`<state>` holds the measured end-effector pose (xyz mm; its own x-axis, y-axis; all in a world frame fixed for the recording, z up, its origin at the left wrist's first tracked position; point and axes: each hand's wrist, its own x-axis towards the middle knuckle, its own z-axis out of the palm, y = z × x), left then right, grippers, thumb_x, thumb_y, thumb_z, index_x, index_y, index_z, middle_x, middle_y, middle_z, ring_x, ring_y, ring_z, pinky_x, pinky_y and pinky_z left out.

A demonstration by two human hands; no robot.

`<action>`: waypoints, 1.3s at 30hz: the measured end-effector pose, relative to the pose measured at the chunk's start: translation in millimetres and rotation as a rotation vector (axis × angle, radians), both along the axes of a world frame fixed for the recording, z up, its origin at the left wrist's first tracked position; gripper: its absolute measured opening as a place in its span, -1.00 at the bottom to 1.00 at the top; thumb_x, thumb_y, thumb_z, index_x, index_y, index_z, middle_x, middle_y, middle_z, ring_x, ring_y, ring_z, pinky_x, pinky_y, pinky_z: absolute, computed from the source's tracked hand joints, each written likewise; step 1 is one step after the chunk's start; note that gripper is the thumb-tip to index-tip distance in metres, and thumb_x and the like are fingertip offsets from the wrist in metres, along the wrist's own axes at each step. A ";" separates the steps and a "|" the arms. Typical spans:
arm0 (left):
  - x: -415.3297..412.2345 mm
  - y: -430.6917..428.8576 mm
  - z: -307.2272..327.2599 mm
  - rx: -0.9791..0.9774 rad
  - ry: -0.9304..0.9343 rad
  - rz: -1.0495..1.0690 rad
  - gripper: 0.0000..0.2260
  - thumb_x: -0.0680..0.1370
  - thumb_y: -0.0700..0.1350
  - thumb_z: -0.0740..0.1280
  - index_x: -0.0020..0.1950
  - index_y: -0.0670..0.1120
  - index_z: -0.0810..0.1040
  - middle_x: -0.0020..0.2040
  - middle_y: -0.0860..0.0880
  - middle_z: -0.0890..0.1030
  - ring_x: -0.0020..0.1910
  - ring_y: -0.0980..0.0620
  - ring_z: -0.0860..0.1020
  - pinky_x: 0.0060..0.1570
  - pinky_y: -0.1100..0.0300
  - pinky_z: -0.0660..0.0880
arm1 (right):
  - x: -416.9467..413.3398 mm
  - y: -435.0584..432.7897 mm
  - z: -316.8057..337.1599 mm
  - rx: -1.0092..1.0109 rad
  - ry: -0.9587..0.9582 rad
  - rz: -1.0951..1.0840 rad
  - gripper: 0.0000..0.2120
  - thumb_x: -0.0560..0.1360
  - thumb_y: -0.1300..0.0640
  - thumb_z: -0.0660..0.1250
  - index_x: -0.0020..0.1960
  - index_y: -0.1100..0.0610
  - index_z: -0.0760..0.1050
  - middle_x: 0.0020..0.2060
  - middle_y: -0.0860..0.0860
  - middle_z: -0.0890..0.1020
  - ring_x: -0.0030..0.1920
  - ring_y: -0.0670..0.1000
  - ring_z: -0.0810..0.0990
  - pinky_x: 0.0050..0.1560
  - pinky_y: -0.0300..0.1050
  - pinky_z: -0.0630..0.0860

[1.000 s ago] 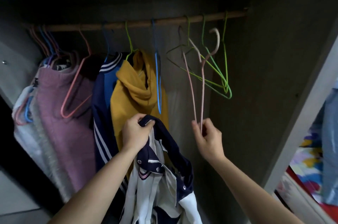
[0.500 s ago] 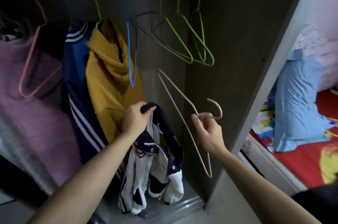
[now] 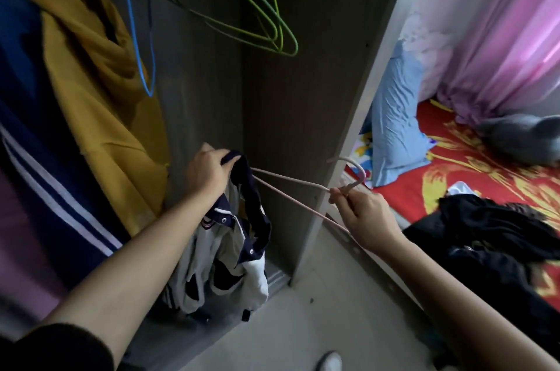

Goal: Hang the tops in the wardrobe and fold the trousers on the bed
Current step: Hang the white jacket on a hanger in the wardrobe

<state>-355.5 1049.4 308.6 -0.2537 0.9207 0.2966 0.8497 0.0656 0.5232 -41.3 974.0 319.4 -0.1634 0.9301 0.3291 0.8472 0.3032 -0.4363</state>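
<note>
Head cam: left hand (image 3: 206, 170) fingers are curled round the collar of the navy-and-white jacket (image 3: 230, 252), which dangles at the wardrobe (image 3: 303, 98) opening. Right hand (image 3: 366, 216) pinches the pink hanger (image 3: 303, 182) by its neck, far end at the collar. Black trousers (image 3: 497, 228) are heaped on the bed (image 3: 454, 164).

Open room is left below the green hangers (image 3: 272, 34), bounded by the yellow hoodie (image 3: 100, 91) and the wardrobe side panel (image 3: 303, 98).

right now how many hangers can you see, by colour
blue hanger: 1
green hangers: 3, bunched together, one of them darker
pale pink hanger, pinched at its hook by the right hand: 1
total: 5
</note>
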 end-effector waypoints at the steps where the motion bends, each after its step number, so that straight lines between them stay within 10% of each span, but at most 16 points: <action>1: 7.9 -1.4 0.5 0.005 0.005 -0.018 -0.72 0.57 0.18 0.32 0.10 0.05 0.69 -0.01 -0.11 0.54 -0.13 -0.16 0.58 -0.27 0.13 0.39 | 3.2 -6.9 0.7 0.003 0.000 -0.015 -0.37 0.59 -0.32 -0.06 -0.15 0.08 0.61 -0.25 -0.02 0.67 -0.23 0.02 0.63 -0.19 0.06 0.56; 13: 75.6 -5.5 51.7 0.084 -0.055 -0.059 -0.71 0.54 0.09 0.41 0.15 -0.06 0.68 -0.01 -0.16 0.57 -0.02 -0.16 0.58 -0.11 0.13 0.44 | 35.9 -27.0 25.4 -0.025 -0.003 0.068 -0.61 0.64 -0.11 0.12 -0.12 0.05 0.62 -0.28 -0.07 0.66 -0.24 0.01 0.63 -0.23 -0.08 0.47; 20: 171.0 -33.4 123.3 0.283 -0.141 -0.289 -0.82 0.41 -0.02 0.57 -0.05 -0.06 0.73 -0.18 -0.01 0.64 -0.18 0.05 0.59 -0.16 0.28 0.43 | 36.8 11.1 21.3 -0.206 0.110 0.060 -0.58 0.69 -0.03 0.11 -0.04 0.13 0.67 -0.08 0.13 0.70 0.07 0.23 0.60 0.37 0.18 0.35; 26: 157.4 -46.5 154.3 -0.093 0.122 -0.184 -0.48 0.29 -0.02 0.63 0.17 -0.06 0.55 0.07 -0.06 0.59 0.06 -0.07 0.55 -0.01 0.17 0.43 | 57.1 23.4 64.9 0.004 0.627 -0.094 -0.62 0.69 0.04 0.15 -0.13 0.17 0.64 -0.28 0.04 0.61 -0.18 0.04 0.55 -0.13 -0.13 0.28; 31: 138.4 -60.5 141.0 -0.117 0.383 -0.032 -0.91 0.57 0.03 0.34 -0.03 0.04 0.50 -0.08 -0.02 0.60 -0.02 -0.14 0.60 -0.21 0.11 0.42 | 60.8 21.5 70.5 0.078 0.831 -0.045 -0.67 0.68 -0.01 0.18 -0.16 0.02 0.62 -0.32 -0.10 0.59 -0.24 -0.15 0.54 -0.15 -0.19 0.38; 39: 157.9 -64.0 155.8 0.157 0.353 0.027 -0.83 0.63 -0.06 0.24 -0.14 -0.04 0.35 -0.26 -0.01 0.45 -0.25 -0.12 0.47 -0.29 0.09 0.30 | 71.1 25.5 57.0 -0.227 0.159 0.102 -0.60 0.67 -0.06 0.16 -0.06 0.12 0.68 -0.25 0.06 0.64 -0.12 0.13 0.65 -0.16 -0.10 0.42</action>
